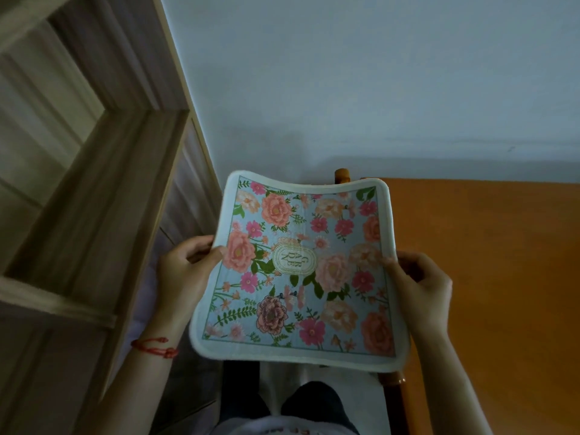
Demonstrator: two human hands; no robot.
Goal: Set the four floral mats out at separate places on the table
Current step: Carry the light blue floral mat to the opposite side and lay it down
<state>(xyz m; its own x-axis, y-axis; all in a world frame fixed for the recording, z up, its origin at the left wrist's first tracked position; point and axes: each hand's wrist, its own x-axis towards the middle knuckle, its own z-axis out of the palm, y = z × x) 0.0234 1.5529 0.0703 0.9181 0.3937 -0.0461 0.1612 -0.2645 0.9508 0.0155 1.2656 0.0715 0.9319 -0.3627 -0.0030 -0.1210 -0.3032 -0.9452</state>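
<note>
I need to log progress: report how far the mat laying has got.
Done: nothing that shows; the visible part of the orange table carries no mat. In hand: the left hand and right hand grip a floral mat by its side edges, held in the air. Left: placing it and the others, which are out of view.

Dim overall, with a cool grey cast on the wall. Soft, diffuse light, no glare. Faint shadow low on the wall behind the floral mat. Strong wide-angle bending of the wooden shelf at left. Slightly soft and smeared throughout, most at the edges; desk orange flat, muted.
</note>
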